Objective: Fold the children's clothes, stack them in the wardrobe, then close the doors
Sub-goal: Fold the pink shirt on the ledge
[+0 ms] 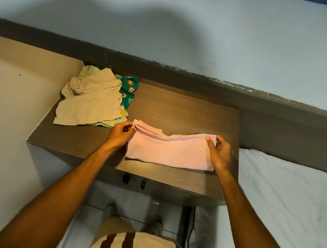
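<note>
A pink garment (169, 150) lies partly folded on a brown wooden tabletop (181, 109). My left hand (120, 133) pinches its upper left corner, where several layers bunch. My right hand (220, 151) grips its upper right edge. To the left, a loose pile sits near the wall corner: a cream children's shirt (90, 101) with a cartoon print lies over a green printed garment (129, 89). No wardrobe is in view.
A pale wall (172, 21) rises behind the table, with a dark ledge (165, 70) along its back. A bed with a white sheet (289, 203) borders the table on the right. A light wall (4, 113) closes the left side. Small dark fittings (134, 181) hang under the front edge.
</note>
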